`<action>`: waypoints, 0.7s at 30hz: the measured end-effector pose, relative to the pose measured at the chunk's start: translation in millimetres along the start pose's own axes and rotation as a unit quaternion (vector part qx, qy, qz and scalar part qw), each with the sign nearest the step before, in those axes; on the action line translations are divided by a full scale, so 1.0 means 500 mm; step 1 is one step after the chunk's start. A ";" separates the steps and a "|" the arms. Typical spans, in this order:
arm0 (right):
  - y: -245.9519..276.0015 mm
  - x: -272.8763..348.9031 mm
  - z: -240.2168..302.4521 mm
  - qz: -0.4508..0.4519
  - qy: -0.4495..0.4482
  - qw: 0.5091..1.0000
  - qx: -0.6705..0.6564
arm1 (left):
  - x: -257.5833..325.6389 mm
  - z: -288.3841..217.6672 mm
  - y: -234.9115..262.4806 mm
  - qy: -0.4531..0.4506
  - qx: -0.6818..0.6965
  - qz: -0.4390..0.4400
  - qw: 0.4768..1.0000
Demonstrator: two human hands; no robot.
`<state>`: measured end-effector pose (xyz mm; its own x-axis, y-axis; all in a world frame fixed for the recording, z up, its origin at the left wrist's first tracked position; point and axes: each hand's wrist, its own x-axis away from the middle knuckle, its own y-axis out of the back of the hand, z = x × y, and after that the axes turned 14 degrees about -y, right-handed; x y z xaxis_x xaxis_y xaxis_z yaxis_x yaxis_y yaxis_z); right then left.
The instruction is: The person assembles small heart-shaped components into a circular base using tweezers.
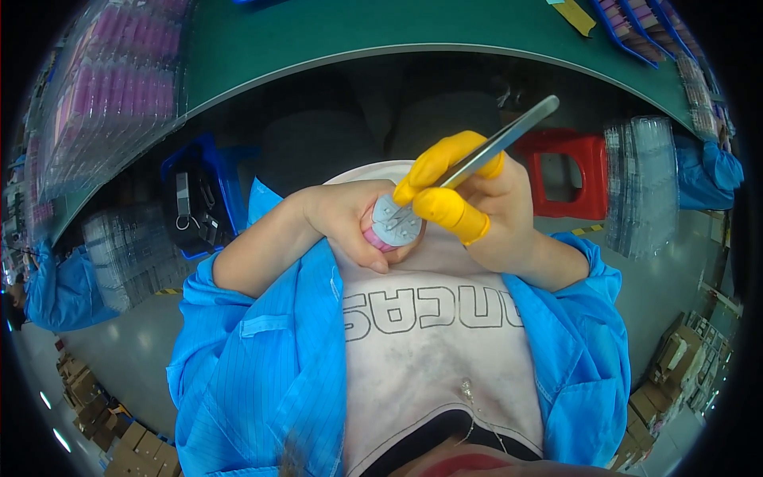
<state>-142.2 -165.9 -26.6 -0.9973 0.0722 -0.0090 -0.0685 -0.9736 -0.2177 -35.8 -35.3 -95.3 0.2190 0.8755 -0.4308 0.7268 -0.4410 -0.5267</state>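
Green table (318, 36) bends across the top, behind the hands. The left hand (350, 213) wraps round a pink thing (373, 237) by the shirt (445, 370), maybe to keep it still. The right hand (499, 211) pinches tweezers (520, 129), tips at its round gray top (399, 230), likely for tiny work. Clear trays (87, 176) hold pink tubes (151, 94); a blue bin (224, 171) holds dark things (191, 195).

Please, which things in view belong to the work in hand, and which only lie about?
In the work:
grey-topped pink piece, in the left hand
metal tweezers, in the right hand

Apparently lying about:
red stool
cardboard boxes
yellow strip on the green table
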 end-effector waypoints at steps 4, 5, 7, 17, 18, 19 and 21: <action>-0.003 -0.001 -0.005 -0.014 0.010 0.999 0.051 | -0.001 -0.002 -0.006 -0.009 -0.016 -0.030 0.999; -0.002 -0.001 -0.006 -0.014 0.010 0.999 0.051 | -0.001 -0.005 -0.005 0.001 -0.020 -0.027 0.999; -0.001 -0.002 -0.007 -0.009 0.008 0.999 0.040 | -0.004 -0.012 -0.008 0.012 -0.023 -0.024 0.999; 0.000 0.004 -0.011 -0.006 -0.016 1.000 0.007 | -0.004 -0.004 -0.015 0.011 -0.012 -0.051 0.999; -0.001 0.004 -0.011 -0.004 -0.013 1.000 0.017 | -0.004 -0.003 -0.014 0.014 -0.008 -0.043 0.999; -0.001 0.004 -0.011 -0.002 -0.009 1.000 0.028 | -0.003 -0.002 -0.014 0.015 -0.007 -0.043 0.999; -0.001 0.002 -0.003 0.020 -0.002 0.998 0.057 | 0.000 0.001 -0.013 0.010 0.002 -0.028 1.000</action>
<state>-143.3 -165.0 -27.9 -0.9994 0.0323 -0.0114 -0.0309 -0.9940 -0.1051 -40.7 -32.7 -92.3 0.1913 0.9029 -0.3850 0.7361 -0.3914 -0.5522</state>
